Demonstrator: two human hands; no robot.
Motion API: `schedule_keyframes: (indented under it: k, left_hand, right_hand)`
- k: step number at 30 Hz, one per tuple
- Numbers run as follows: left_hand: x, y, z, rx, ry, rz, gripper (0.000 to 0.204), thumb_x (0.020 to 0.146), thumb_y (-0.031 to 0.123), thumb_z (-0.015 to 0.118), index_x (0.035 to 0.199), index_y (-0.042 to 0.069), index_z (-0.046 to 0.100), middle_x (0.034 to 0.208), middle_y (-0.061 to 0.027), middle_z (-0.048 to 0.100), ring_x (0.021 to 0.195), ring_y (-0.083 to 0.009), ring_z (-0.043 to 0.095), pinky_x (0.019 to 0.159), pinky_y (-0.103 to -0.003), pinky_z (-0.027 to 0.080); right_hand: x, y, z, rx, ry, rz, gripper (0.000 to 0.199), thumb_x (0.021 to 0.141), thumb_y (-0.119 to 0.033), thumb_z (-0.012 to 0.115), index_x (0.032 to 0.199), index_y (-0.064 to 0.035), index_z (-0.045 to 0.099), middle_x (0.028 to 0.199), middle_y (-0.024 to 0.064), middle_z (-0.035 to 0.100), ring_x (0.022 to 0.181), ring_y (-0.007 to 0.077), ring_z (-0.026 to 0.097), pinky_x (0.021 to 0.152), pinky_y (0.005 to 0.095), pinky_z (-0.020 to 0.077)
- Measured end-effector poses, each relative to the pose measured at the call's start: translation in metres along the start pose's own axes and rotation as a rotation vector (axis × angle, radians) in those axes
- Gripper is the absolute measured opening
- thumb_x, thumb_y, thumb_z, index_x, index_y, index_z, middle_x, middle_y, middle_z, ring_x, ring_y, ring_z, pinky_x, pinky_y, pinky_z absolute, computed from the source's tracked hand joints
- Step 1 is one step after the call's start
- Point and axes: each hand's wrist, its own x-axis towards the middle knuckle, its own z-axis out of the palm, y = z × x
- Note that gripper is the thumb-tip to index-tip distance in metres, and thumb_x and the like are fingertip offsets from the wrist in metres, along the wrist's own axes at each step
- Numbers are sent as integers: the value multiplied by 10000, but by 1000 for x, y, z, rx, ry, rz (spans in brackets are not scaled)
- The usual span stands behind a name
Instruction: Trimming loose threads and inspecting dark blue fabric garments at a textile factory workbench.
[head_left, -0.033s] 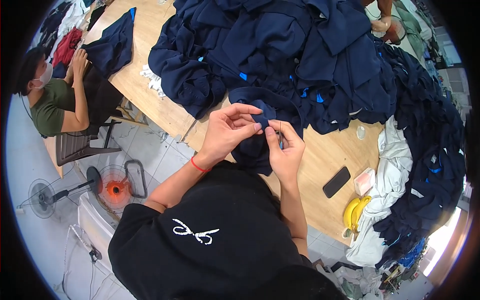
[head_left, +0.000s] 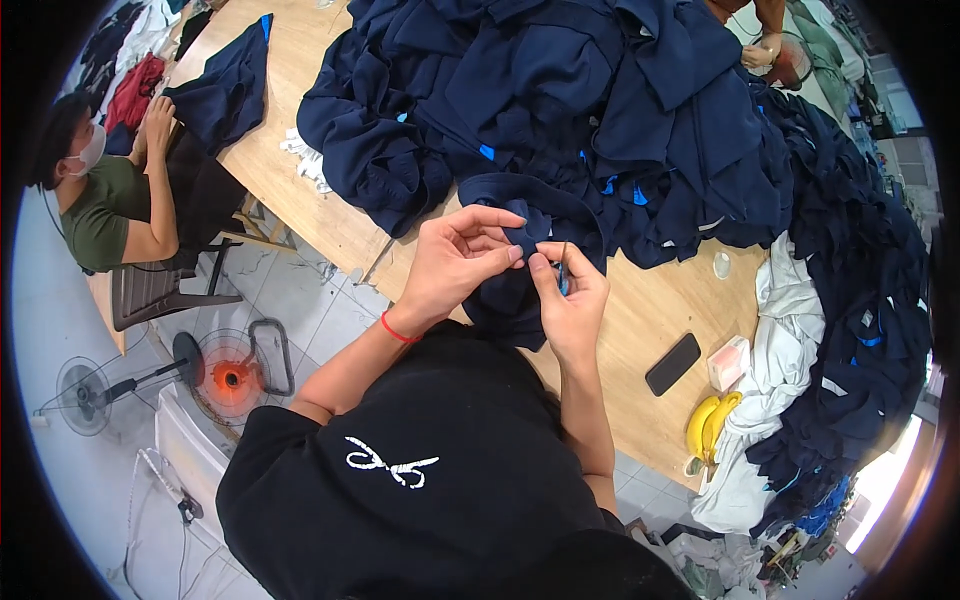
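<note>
A navy garment (head_left: 520, 290) hangs from both my hands at the near edge of the table, over my lap. My left hand (head_left: 455, 262), with a red cord at its wrist, is closed in a pinch on a fold of it. Beside it, thumb and index finger of my right hand (head_left: 572, 305) pinch the same fold. Tucked in the right fingers is a slim dark tool with a blue part (head_left: 564, 284); its kind is mostly hidden. The fingertips of both hands are close together.
A big heap of navy garments (head_left: 540, 90) covers the far table (head_left: 640, 330). To the right lie a phone (head_left: 673, 364), a pink-white packet (head_left: 729, 363), bananas (head_left: 712, 425) and white cloth (head_left: 785, 330). A masked co-worker (head_left: 120, 200) sits left, near fans (head_left: 85, 395).
The slim tool in my right fingers has tilted slightly. Both hands keep their pinch on the garment. At the upper right, another person's hand has shifted a little.
</note>
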Motion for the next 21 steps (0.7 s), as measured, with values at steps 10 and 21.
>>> schedule_keyframes:
  k: [10, 21]
  left_hand:
    - [8, -1, -3, -107, -31, -89, 255, 925, -67, 747, 1178, -31, 757, 1005, -68, 760, 876, -109, 727, 771, -237, 583]
    - [19, -13, -13, 4, 79, -8, 236, 914, -93, 736, 1137, -28, 773, 976, -58, 759, 855, -105, 709, 811, -236, 574]
  right_hand:
    - [8, 8, 5, 77, 53, -119, 72, 951, 51, 715, 890, 47, 677, 916, 18, 656, 735, 42, 497, 636, 218, 368]
    - [87, -21, -31, -99, 61, -37, 164, 1056, -123, 656, 967, -8, 733, 825, -7, 668, 728, 44, 548, 656, 234, 432]
